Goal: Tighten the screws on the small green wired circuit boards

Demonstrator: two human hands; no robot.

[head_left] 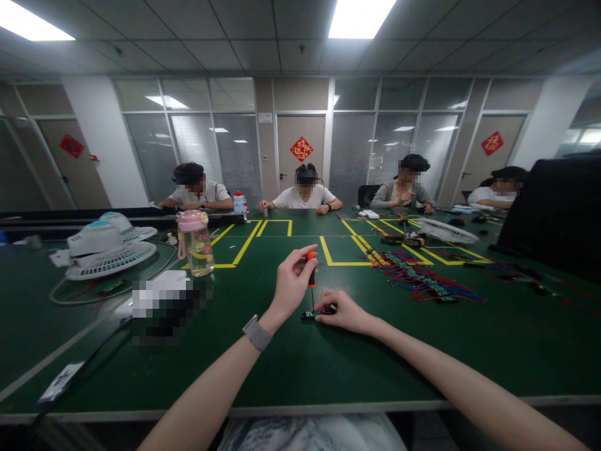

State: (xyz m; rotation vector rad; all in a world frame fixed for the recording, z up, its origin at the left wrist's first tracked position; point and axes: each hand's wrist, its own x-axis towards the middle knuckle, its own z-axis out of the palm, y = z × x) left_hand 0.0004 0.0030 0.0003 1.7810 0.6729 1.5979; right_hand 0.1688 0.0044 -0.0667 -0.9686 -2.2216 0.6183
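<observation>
My left hand (295, 280) is closed round the orange and black handle of a screwdriver (312, 275), which stands upright with its shaft pointing down. The tip meets a small green circuit board (308, 316) on the table. From the right, my right hand (345, 311) pinches the board's edge with thumb and fingers, holding it against the green surface. Dark and red-blue wires show under the right fingers; how they join the board is hidden.
A row of wired circuit boards (417, 275) lies to the right. A pink-lidded bottle (196, 244) and white fan parts (110, 260) stand at left. Yellow tape (347, 264) marks the green table (282, 382). Several people sit across it; a black screen (554, 219) rises at right.
</observation>
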